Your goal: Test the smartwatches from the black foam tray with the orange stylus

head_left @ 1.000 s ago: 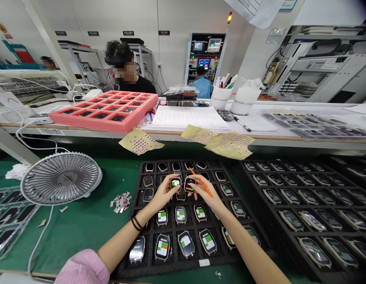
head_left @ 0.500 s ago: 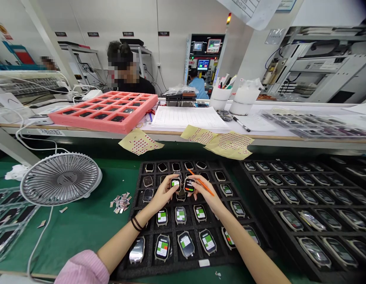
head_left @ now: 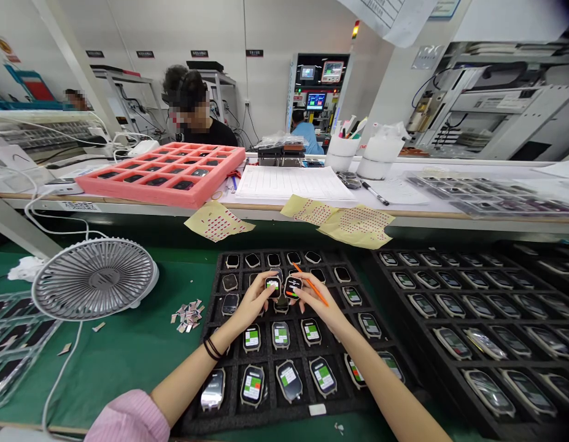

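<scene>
My left hand (head_left: pixel 251 305) is closed around a smartwatch (head_left: pixel 272 285) whose screen is lit green and white, its thumb over the glass. Beside it, my right hand (head_left: pixel 321 305) grips a second smartwatch (head_left: pixel 293 286), showing a dark screen with an orange patch low down. A thin orange stick (head_left: pixel 311 282) is also tucked in the right hand, pointing up and left. Both watches are held above a black foam tray (head_left: pixel 266 361), where more watches sit in square pockets. Several of those, such as the watch (head_left: pixel 323 376) in the front row, have green and white screens.
A second black tray of watches (head_left: pixel 425 362) lies to the right. At left stand a grey fan (head_left: pixel 97 279) and a small pile of paper scraps (head_left: pixel 187 316). A shelf behind carries a pink foam tray (head_left: pixel 192 195) and a form sheet (head_left: pixel 291 183). A co-worker (head_left: pixel 205 132) sits beyond it.
The right-hand watch's screen changed: the orange and green bar has given way to an orange patch. My right thumb shifted down slightly. The co-worker's head moved a little left.
</scene>
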The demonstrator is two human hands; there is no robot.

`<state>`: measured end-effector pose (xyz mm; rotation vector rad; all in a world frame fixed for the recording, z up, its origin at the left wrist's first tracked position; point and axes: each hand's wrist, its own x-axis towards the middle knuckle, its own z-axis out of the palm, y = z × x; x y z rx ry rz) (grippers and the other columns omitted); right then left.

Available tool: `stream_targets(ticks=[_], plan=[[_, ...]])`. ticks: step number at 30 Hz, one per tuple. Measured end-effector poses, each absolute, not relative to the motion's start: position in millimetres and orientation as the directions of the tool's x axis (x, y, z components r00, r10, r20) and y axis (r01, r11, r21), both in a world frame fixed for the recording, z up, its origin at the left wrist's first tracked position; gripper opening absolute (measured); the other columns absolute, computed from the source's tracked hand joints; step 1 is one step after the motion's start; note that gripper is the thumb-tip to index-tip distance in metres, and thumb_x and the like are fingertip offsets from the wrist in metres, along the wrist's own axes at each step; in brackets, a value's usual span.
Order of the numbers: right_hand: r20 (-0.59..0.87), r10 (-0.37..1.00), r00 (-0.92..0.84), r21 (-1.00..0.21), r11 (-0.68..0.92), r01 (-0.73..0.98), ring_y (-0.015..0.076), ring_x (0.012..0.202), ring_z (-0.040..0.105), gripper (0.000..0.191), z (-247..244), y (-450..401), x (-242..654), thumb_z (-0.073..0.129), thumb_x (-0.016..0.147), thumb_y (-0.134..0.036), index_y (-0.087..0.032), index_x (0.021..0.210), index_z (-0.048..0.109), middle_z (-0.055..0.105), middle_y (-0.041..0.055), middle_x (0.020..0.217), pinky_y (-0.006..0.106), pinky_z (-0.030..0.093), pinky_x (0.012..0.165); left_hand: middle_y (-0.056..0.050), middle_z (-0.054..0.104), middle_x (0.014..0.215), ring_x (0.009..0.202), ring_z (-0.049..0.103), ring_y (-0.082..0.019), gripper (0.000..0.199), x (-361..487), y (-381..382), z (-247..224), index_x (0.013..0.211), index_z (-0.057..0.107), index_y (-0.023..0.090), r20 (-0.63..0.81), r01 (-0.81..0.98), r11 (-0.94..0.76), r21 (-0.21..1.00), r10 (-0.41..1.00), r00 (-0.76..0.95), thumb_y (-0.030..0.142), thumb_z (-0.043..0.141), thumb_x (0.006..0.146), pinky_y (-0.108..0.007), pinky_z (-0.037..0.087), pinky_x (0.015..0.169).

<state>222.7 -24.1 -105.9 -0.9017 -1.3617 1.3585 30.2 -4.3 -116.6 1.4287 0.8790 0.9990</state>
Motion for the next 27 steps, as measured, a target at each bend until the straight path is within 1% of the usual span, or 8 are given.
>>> stream_targets(ticks=[5, 9, 14, 21, 27], plan=[[0.161, 0.945, -0.286, -0.983, 0.126, -0.134, 0.0179, 0.074, 0.067, 0.036, -111.1, -22.7, 222.3, 0.065, 0.081, -0.034, -0.024, 0.112, 0.05, 0.061, 0.0034, 0.09, 0.024, 0.047, 0.049, -0.003, 0.053, 0.091, 0.065, 0.049, -0.011, 0.044, 30.0, -4.1, -118.8, 0.122, 0.047, 0.021, 0.099, -0.031, -0.094, 0.995, 0.926, 0.365, 0.045, 0.052, 0.086, -0.017, 0.04, 0.045], [0.153, 0.95, -0.272, -0.984, 0.122, -0.129, 0.0179, 0.072, 0.067, 0.033, -109.3, -23.1, 222.3, 0.064, 0.082, -0.034, -0.025, 0.111, 0.051, 0.062, 0.0036, 0.09, 0.025, 0.047, 0.048, -0.002, 0.052, 0.088, 0.062, 0.049, -0.01, 0.043, 30.0, -3.9, -119.5, 0.122, 0.048, 0.022, 0.101, -0.03, -0.097, 0.995, 0.925, 0.366, 0.045, 0.052, 0.086, -0.017, 0.04, 0.044], [0.142, 0.957, -0.255, -0.985, 0.11, -0.136, 0.0174, 0.068, 0.067, 0.031, -106.9, -23.8, 222.2, 0.063, 0.082, -0.034, -0.024, 0.109, 0.053, 0.063, 0.0034, 0.089, 0.024, 0.045, 0.048, -0.001, 0.05, 0.083, 0.065, 0.053, -0.012, 0.044, 31.0, -4.1, -117.7, 0.121, 0.047, 0.021, 0.098, -0.013, -0.1, 0.995, 0.926, 0.364, 0.047, 0.053, 0.085, -0.017, 0.038, 0.043], [0.129, 0.959, -0.252, -0.988, 0.103, -0.115, 0.017, 0.066, 0.067, 0.028, -106.8, -23.6, 222.1, 0.062, 0.083, -0.034, -0.024, 0.108, 0.054, 0.063, 0.0024, 0.085, 0.025, 0.045, 0.048, -0.002, 0.052, 0.088, 0.066, 0.055, -0.013, 0.042, 30.8, -4.4, -117.0, 0.119, 0.049, 0.021, 0.089, -0.014, -0.09, 0.996, 0.927, 0.364, 0.046, 0.051, 0.086, -0.018, 0.039, 0.043], [0.128, 0.964, -0.231, -0.988, 0.105, -0.11, 0.0152, 0.064, 0.066, 0.03, -106.7, -24.9, 222.2, 0.065, 0.081, -0.033, -0.023, 0.107, 0.054, 0.062, 0.0016, 0.085, 0.023, 0.044, 0.048, -0.001, 0.049, 0.08, 0.067, 0.054, -0.014, 0.043, 30.8, -3.3, -118.0, 0.119, 0.049, 0.02, 0.091, -0.03, -0.086, 0.996, 0.924, 0.372, 0.046, 0.052, 0.085, -0.018, 0.039, 0.044]])
